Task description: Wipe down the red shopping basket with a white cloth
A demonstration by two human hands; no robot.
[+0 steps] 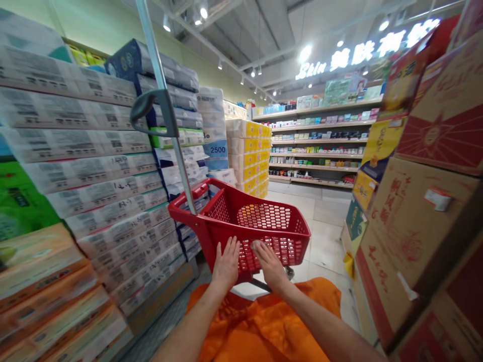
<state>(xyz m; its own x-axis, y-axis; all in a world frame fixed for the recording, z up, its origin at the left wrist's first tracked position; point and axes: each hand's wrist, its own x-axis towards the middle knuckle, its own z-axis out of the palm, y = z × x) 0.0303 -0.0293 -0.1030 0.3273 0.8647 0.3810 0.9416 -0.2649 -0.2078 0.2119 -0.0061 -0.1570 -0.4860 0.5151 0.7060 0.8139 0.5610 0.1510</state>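
Note:
A red plastic shopping basket cart (260, 221) with a lattice-holed body stands directly before me. From its left end rises a metal pole with a dark grey loop handle (160, 113). My left hand (227, 261) is flat against the near side of the cart, its fingers stretched out. Close to the lattice on that same side is my right hand (269, 264), with the fingers together. A small whitish piece, too indistinct to name, shows at its fingertips. Orange cloth (264, 327) covers my lap below the cart.
Stacks of wrapped paper packs (94, 146) rise on the left, with yellow-and-white packs (249, 156) farther back. Cardboard cartons (418, 221) are piled on the right. Shelves of small goods (317, 141) line the back, beyond a pale tiled floor (332, 241).

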